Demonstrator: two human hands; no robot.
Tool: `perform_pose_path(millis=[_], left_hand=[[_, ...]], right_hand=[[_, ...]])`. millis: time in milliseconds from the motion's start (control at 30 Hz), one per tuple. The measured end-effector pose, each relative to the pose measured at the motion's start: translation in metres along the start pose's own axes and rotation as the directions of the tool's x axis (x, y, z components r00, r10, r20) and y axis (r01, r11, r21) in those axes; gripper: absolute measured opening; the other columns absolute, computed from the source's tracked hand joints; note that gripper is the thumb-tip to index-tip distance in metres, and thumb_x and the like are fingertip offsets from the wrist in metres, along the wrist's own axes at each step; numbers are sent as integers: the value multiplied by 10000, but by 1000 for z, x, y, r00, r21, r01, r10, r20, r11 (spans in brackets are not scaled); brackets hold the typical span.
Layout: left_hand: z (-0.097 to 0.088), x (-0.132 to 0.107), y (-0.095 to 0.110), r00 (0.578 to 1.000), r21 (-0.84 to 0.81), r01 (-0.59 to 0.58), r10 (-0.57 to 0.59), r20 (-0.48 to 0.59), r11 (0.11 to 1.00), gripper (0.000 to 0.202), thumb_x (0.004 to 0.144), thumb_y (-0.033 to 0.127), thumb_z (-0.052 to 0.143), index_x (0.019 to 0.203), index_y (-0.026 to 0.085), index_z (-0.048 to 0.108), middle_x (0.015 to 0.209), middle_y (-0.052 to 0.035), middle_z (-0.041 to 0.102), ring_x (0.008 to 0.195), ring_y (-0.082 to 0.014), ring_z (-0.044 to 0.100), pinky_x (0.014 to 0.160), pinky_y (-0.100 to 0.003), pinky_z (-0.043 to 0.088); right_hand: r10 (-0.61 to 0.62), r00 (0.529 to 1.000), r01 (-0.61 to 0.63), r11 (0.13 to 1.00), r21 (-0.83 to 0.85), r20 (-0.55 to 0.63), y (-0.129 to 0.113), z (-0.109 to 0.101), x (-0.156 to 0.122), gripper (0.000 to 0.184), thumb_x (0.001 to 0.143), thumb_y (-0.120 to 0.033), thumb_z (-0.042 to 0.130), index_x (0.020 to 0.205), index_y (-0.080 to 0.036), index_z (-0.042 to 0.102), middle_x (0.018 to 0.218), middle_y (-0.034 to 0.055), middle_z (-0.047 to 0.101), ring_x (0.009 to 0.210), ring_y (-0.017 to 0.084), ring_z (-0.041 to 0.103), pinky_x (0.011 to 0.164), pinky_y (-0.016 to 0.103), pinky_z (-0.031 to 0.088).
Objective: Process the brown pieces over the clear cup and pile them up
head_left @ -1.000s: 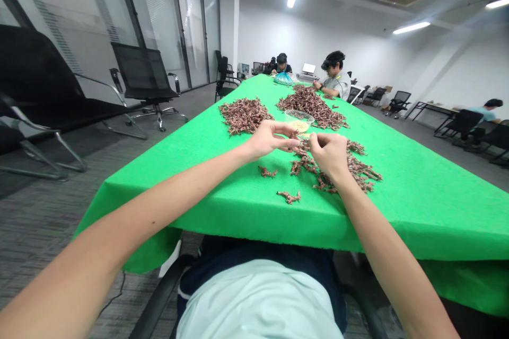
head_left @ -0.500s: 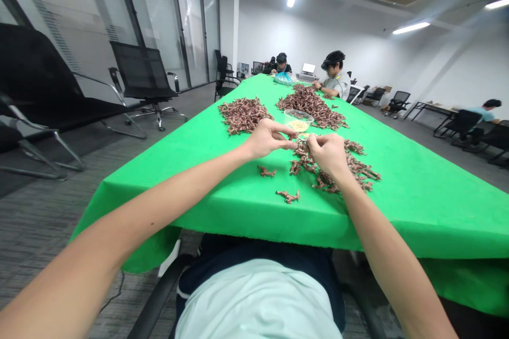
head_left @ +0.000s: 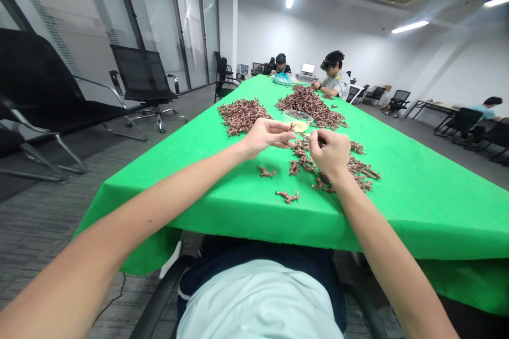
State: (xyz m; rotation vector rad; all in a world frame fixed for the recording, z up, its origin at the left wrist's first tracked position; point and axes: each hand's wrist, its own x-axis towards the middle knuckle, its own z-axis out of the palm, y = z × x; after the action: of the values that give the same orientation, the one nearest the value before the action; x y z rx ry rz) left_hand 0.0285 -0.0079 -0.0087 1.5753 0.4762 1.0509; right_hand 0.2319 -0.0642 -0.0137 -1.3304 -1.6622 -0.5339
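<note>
left hand: your left hand (head_left: 265,137) reaches out over the cloth, its fingers (head_left: 283,130) nearly together at a small brown bit (head_left: 292,127); you cannot tell from this view if they clamp it.
right hand: your right hand (head_left: 330,152) has its fingers (head_left: 317,137) bunched tight on a thin pale sliver (head_left: 302,135), whose held end they hide.
bowl: a clear plastic bowl (head_left: 298,121) sits just beyond your hands, with pale yellow bits (head_left: 299,126) in its base.
so far: the bowl is only thinly filled; three heaps of brown branched sprigs (head_left: 242,115) stay large, the nearest (head_left: 330,172) right under your right hand, and two loose sprigs (head_left: 287,196) lie nearer you.
rest: a green cloth (head_left: 397,212) covers the long table; two co-workers (head_left: 334,77) sit at its far end.
</note>
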Motion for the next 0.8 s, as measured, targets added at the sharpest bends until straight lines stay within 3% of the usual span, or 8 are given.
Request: perform_pose_path(millis=[100,233,500,800], left_hand=[[-1,-1,1,999,-8,32,-32,40,999,517,678,495,880,1017,122,765,1016,-159,779,785,-189,759,751,-310,612],[-1,-2,1,992,-19,72,-70,101,997,468,736,533,830,976,135,778,1039,-152,778,782,-166,751,716,-255,589],[1,-4,3,987,-90,103,-91,133,991,430,787,525,795,954,129,775,1015,-157,782,713,-143,735,667,-233,574],[4,-5,6,977,-108,132,-111,182,985,478,803,560,766,1013,131,772,1088,-173,767,762,-161,751,672,-237,586]], right_hand=[[-126,990,114,981,-160,-65,0,0,0,351,946,-328,455,655,-189,595,641,41,629,580,146,481,618,310,279],[-219,973,195,948,-250,-72,2,0,-1,325,958,-314,446,726,-186,635,714,59,673,667,169,547,670,324,293],[-243,967,216,944,-250,-81,3,0,-2,325,967,-306,446,735,-187,641,731,56,683,695,173,559,689,332,295],[-257,962,226,938,-263,-87,0,-2,-2,349,970,-298,429,691,-194,611,674,46,650,626,158,509,655,328,286]])
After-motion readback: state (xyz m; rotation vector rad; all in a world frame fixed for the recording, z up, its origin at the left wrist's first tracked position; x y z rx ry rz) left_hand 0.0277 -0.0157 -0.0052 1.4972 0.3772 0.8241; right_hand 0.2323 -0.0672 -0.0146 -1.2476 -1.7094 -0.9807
